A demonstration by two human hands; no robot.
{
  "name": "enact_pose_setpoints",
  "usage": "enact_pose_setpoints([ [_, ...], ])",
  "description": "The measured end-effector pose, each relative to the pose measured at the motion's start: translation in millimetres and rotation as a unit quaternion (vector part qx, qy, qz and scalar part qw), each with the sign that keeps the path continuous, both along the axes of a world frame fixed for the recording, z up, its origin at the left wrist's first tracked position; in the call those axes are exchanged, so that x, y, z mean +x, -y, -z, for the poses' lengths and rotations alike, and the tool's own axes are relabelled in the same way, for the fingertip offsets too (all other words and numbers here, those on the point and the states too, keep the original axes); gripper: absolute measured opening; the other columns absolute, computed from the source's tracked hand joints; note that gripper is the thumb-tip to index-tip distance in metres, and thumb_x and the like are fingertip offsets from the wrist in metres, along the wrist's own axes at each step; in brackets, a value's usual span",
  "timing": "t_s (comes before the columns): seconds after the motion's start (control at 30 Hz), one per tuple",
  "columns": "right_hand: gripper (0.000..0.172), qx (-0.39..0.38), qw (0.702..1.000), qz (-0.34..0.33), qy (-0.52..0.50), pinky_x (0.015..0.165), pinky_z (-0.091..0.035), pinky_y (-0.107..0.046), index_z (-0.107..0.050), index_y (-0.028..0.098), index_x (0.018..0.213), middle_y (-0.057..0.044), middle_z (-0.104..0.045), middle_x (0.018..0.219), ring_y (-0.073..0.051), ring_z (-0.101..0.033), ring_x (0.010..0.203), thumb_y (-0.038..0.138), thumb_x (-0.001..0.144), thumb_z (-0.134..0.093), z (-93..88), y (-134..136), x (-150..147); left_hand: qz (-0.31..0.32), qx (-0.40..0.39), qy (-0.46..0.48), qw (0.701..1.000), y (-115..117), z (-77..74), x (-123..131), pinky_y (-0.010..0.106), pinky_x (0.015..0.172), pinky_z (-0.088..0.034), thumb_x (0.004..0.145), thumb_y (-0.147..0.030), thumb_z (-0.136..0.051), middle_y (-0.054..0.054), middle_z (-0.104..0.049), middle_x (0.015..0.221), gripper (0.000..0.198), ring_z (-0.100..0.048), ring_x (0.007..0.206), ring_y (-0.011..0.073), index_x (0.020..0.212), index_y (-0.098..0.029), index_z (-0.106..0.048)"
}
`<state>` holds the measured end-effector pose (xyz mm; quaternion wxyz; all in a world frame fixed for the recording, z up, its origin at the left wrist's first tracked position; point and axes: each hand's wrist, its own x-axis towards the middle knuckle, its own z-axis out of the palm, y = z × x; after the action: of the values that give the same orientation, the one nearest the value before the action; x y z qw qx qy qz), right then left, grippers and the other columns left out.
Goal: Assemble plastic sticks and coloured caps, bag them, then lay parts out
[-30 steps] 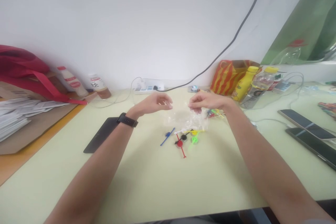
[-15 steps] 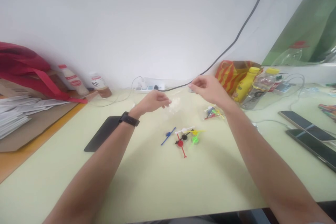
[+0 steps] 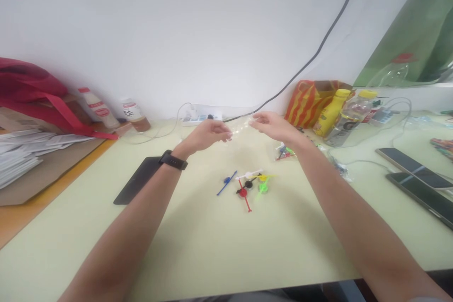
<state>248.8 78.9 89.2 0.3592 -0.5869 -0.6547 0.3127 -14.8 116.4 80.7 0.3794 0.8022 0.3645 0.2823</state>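
A clear plastic bag [image 3: 240, 128] stretches between my hands above the table. My left hand [image 3: 208, 135], with a black watch on its wrist, pinches the bag's left side. On the other side, the fingers of my right hand [image 3: 271, 125] are closed on the bag's upper right edge. Below lie loose plastic spinner arrows: a blue one [image 3: 227, 182], a white one [image 3: 248, 174], a black one [image 3: 249, 183], a red one [image 3: 243, 193], a yellow one [image 3: 263, 178] and a green one [image 3: 263, 188]. A packet of similar coloured pieces [image 3: 284, 152] is partly behind my right wrist.
A dark phone-like slab [image 3: 136, 181] lies by my left forearm, two phones [image 3: 419, 193] at right. Bottles [image 3: 332, 111] and a striped bag [image 3: 302, 104] stand back right. A power strip [image 3: 201, 117] sits by the wall; papers [image 3: 28, 155] and two bottles [image 3: 136, 115] are at left.
My right hand has come down and to the left, and its fingers now meet the clear bag. My left hand has shifted only slightly. The spinner arrows have not moved.
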Motion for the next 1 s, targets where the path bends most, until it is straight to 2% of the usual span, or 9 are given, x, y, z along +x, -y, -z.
enact_pose_setpoints([
  [0.07, 0.051, -0.014, 0.999, -0.003, -0.048, 0.103, -0.051, -0.042, -0.066, 0.02, 0.128, -0.013, -0.068, 0.132, -0.026, -0.067, 0.114, 0.051, 0.088, -0.076, -0.8, 1, 1, -0.001, 0.01, -0.001, 1.0, 1, -1.0, 0, 0.036, 0.081, -0.058, 0.083, -0.051, -0.079, 0.009, -0.079, 0.091, 0.034, -0.074, 0.085, 0.0216, 0.089, -0.018, -0.076],
  [0.17, 0.035, -0.018, 0.993, -0.024, -0.118, 0.1, -0.053, -0.039, -0.071, 0.018, 0.113, -0.012, -0.075, 0.113, -0.023, -0.069, 0.106, 0.044, 0.09, -0.075, -4.8, 4, 1, 0.001, 0.008, 0.0, 1.0, 2, -2.6, -1, 0.036, 0.08, -0.058, 0.082, -0.052, -0.08, 0.01, -0.079, 0.092, 0.035, -0.074, 0.086, 0.0229, 0.088, -0.017, -0.074],
  [0.23, 0.028, -0.012, 0.99, -0.045, -0.135, 0.1, -0.054, -0.038, -0.075, 0.018, 0.101, -0.01, -0.077, 0.102, -0.022, -0.069, 0.102, 0.043, 0.089, -0.076, -7.7, 7, 2, 0.009, -0.008, 0.004, 1.0, 2, -3.6, -1, 0.038, 0.081, -0.058, 0.085, -0.052, -0.077, 0.012, -0.079, 0.096, 0.036, -0.075, 0.088, 0.0237, 0.094, -0.017, -0.073],
  [0.33, 0.028, -0.004, 0.985, -0.102, -0.137, 0.104, -0.052, -0.039, -0.077, 0.018, 0.09, -0.009, -0.078, 0.101, -0.023, -0.069, 0.105, 0.046, 0.085, -0.081, -9.4, 8, 5, 0.028, -0.026, 0.007, 0.999, 2, -3.9, -2, 0.039, 0.083, -0.059, 0.09, -0.051, -0.072, 0.012, -0.08, 0.1, 0.036, -0.075, 0.09, 0.0241, 0.104, -0.018, -0.071],
  [0.53, 0.038, -0.071, 0.946, -0.252, -0.189, 0.108, -0.053, -0.043, -0.078, 0.021, 0.106, -0.011, -0.077, 0.118, -0.025, -0.072, 0.114, 0.055, 0.089, -0.077, -5.2, 6, 10, 0.055, -0.031, -0.011, 0.998, 4, -5.7, 1, 0.04, 0.087, -0.059, 0.092, -0.05, -0.069, 0.012, -0.079, 0.107, 0.039, -0.075, 0.094, 0.0238, 0.115, -0.019, -0.071],
  [0.67, 0.044, -0.13, 0.934, -0.293, -0.16, 0.109, -0.053, -0.045, -0.078, 0.021, 0.113, -0.012, -0.076, 0.124, -0.027, -0.07, 0.118, 0.058, 0.088, -0.077, -6.7, 8, 9, 0.095, -0.059, -0.053, 0.992, 13, -12.6, 6, 0.041, 0.092, -0.058, 0.095, -0.054, -0.064, 0.011, -0.075, 0.12, 0.046, -0.073, 0.105, 0.026, 0.126, -0.021, -0.069],
  [0.8, 0.045, -0.126, 0.925, -0.341, -0.108, 0.111, -0.052, -0.041, -0.079, 0.024, 0.118, -0.008, -0.074, 0.128, -0.026, -0.067, 0.125, 0.058, 0.089, -0.075, -14.8, 16, 5, 0.134, -0.041, -0.1, 0.985, 24, -21.7, 11, 0.038, 0.093, -0.055, 0.098, -0.061, -0.055, 0.01, -0.072, 0.123, 0.047, -0.068, 0.111, 0.0264, 0.119, -0.022, -0.071],
  [0.87, 0.045, -0.121, 0.922, -0.358, -0.08, 0.111, -0.052, -0.04, -0.078, 0.025, 0.121, -0.007, -0.074, 0.13, -0.026, -0.066, 0.126, 0.057, 0.091, -0.073, -17.9, 20, 3, 0.139, -0.013, -0.125, 0.982, 30, -27.1, 14, 0.037, 0.091, -0.053, 0.099, -0.063, -0.051, 0.008, -0.073, 0.118, 0.049, -0.067, 0.108, 0.0256, 0.116, -0.022, -0.071],
  [1.0, 0.05, -0.113, 0.929, -0.35, -0.034, 0.116, -0.048, -0.04, -0.07, 0.029, 0.137, -0.005, -0.064, 0.146, -0.027, -0.059, 0.136, 0.053, 0.094, -0.071, -19.3, 23, 5, 0.119, 0.024, -0.18, 0.976, 38, -37.6, 15, 0.034, 0.085, -0.049, 0.101, -0.066, -0.046, 0.007, -0.072, 0.118, 0.052, -0.065, 0.104, 0.0255, 0.12, -0.024, -0.07],
])
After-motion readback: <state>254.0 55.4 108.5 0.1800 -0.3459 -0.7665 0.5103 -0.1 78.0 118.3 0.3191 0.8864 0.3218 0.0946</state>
